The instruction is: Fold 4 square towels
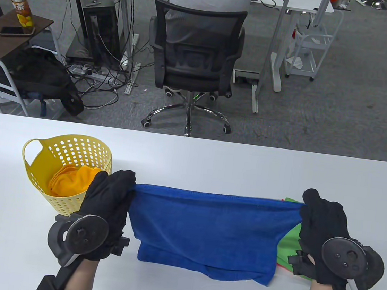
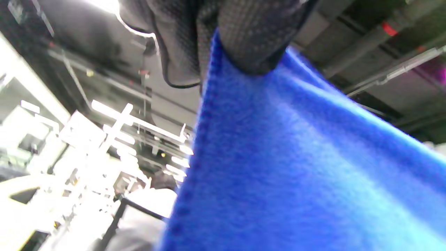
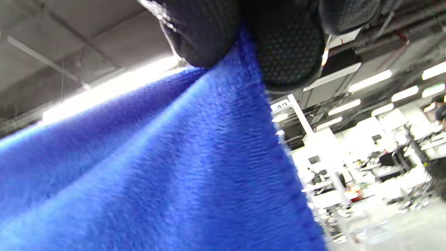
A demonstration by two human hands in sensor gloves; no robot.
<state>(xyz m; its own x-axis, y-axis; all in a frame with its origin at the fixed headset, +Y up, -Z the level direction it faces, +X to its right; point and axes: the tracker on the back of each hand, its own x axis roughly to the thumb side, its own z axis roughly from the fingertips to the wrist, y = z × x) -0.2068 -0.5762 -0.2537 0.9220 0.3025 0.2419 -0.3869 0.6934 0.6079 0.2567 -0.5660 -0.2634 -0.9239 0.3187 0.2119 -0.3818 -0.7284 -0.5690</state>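
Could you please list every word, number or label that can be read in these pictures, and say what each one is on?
"49": on a small white sign hanging by a white post in the right wrist view.
Label of the drink bottle on the brown side table: it carries printed characters, too small to read.
Blue towel, yellow basket, gloves and trackers: no lettering visible.

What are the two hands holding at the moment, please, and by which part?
Both hold the blue towel by its upper corners: the left hand pinches the left corner, the right hand the right, stretching its top edge between them.
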